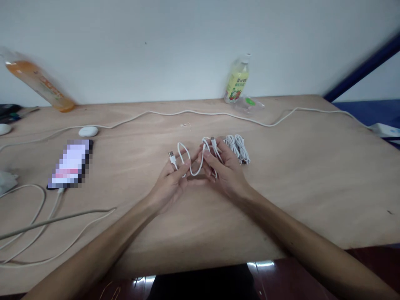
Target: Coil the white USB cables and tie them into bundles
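Note:
A white USB cable (193, 171) runs in loose loops between my two hands above the wooden table. My left hand (172, 180) is closed on one part of it, thumb on top, with a USB plug (171, 157) sticking up past the fingers. Gathered loops of the same cable lie between the thumb and fingers of my right hand (225, 167), where another plug (213, 142) points up. Beyond the right hand, bundled white cables (240, 148) rest on the table, partly hidden by that hand.
A phone (70, 164) with a cable plugged in lies left, near a white case (88, 131). An orange bottle (40, 85) and a yellow-green bottle (237, 81) stand by the wall. A long white cord (193, 111) crosses the table (312, 175); more cords curl at lower left.

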A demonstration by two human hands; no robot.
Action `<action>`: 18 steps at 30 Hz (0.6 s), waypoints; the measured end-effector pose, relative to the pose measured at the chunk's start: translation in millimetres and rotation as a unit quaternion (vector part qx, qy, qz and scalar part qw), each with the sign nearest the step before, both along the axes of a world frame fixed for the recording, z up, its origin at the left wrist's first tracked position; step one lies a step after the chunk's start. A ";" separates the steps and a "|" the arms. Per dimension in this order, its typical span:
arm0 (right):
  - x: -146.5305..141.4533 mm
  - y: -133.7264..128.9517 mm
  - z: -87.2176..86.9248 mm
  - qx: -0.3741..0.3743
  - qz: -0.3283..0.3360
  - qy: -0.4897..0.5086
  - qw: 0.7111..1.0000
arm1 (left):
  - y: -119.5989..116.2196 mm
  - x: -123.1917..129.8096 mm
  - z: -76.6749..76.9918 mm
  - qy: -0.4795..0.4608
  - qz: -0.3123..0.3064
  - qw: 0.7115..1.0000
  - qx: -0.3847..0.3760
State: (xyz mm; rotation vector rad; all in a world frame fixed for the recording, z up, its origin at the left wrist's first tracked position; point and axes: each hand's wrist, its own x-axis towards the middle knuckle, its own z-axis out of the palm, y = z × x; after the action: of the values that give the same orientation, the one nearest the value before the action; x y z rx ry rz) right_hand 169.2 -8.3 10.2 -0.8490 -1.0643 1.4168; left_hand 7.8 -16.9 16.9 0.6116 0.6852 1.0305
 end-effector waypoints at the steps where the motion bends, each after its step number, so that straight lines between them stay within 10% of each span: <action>1: -0.2 -0.6 -0.7 0.006 -0.007 -0.013 1.000 | 0.4 -0.5 -0.5 0.001 -0.020 1.000 -0.005; 18: 5.2 -1.5 -7.5 0.085 -0.126 -0.207 0.966 | -0.9 -1.4 -11.3 0.060 -0.109 0.992 0.031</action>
State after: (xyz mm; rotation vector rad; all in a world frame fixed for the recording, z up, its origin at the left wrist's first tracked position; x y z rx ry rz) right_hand 174.5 -9.8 2.6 -1.1390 -1.3177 0.9394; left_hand 6.4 -17.8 5.6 0.7898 0.6765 0.8196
